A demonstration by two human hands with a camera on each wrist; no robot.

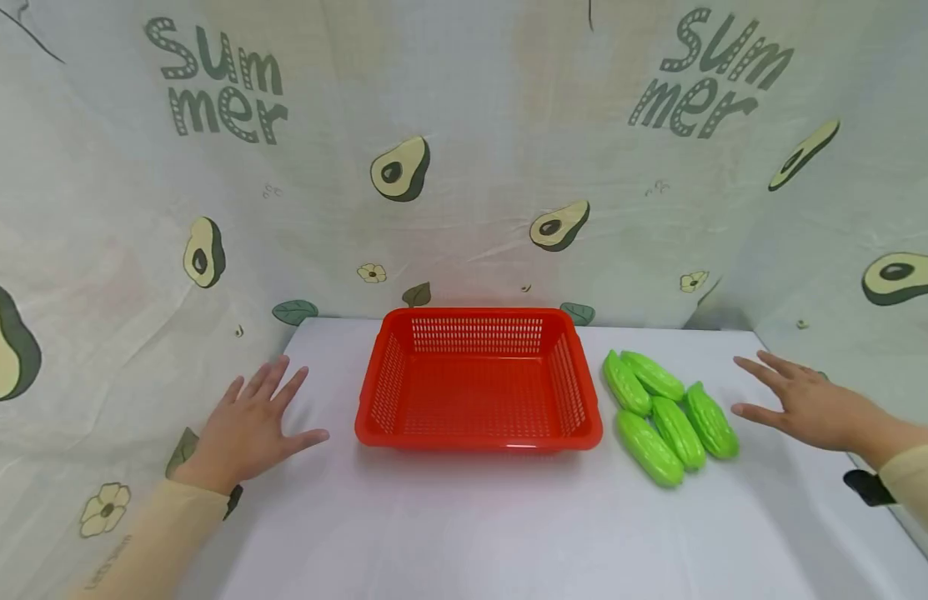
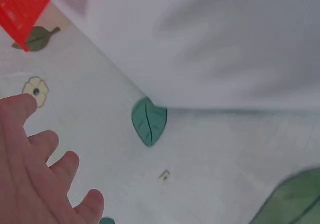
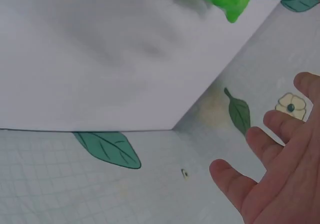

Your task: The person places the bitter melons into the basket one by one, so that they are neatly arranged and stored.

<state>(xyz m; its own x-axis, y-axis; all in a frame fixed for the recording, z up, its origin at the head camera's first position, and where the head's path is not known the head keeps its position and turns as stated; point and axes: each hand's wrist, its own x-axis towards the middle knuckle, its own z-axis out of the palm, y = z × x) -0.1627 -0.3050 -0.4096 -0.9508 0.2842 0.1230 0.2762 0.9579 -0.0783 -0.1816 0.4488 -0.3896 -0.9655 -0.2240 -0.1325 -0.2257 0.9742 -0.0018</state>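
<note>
A red plastic basket (image 1: 479, 442) with perforated walls stands at the middle of the white table, nothing inside it. Right of it lies a cluster of several bright green, ridged vegetables (image 1: 649, 448) that look like bitter melons. My left hand (image 1: 246, 429) hovers at the table's left edge, fingers spread, apart from the basket. My right hand (image 1: 816, 404) is held over the right side, just right of the green vegetables and not touching them. In the right wrist view, the tip of a green vegetable (image 3: 232, 1) shows at the top; the left wrist view catches a basket corner (image 2: 25, 8).
The white table (image 1: 479, 533) reaches toward me. A pale cloth (image 1: 479, 108) printed with avocados, leaves and lettering hangs behind and along both sides. Dark bands sit at both wrists, the right one (image 1: 869, 487) more visible.
</note>
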